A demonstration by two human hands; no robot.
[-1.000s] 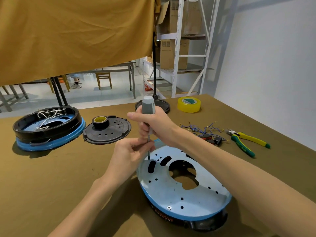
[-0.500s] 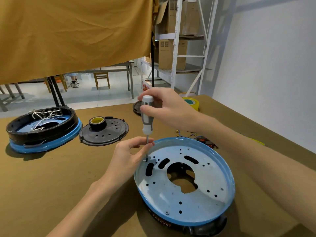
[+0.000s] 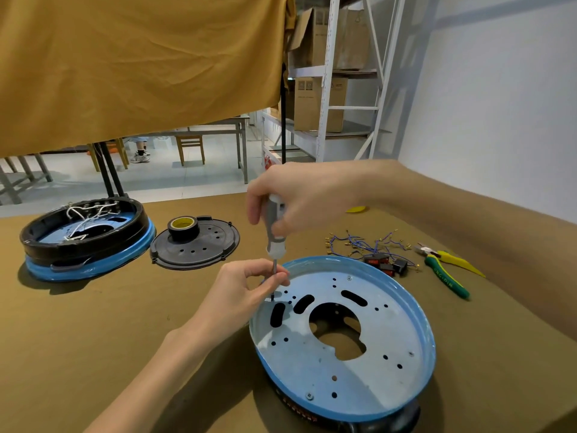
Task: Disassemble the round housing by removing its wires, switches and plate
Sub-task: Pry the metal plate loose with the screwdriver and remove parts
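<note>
At plate [image 3: 312,364] near-left edge: screwdriver [image 3: 276,235] upright, tip on screw hole. R hand [image 3: 299,195] grips handle from above; L hand [image 3: 246,292], nearer, pinches shaft w/ fingertips.

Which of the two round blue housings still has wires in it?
The far-left housing, with white wires inside its black ring. The near one under the screwdriver shows only a bare plate.
</note>
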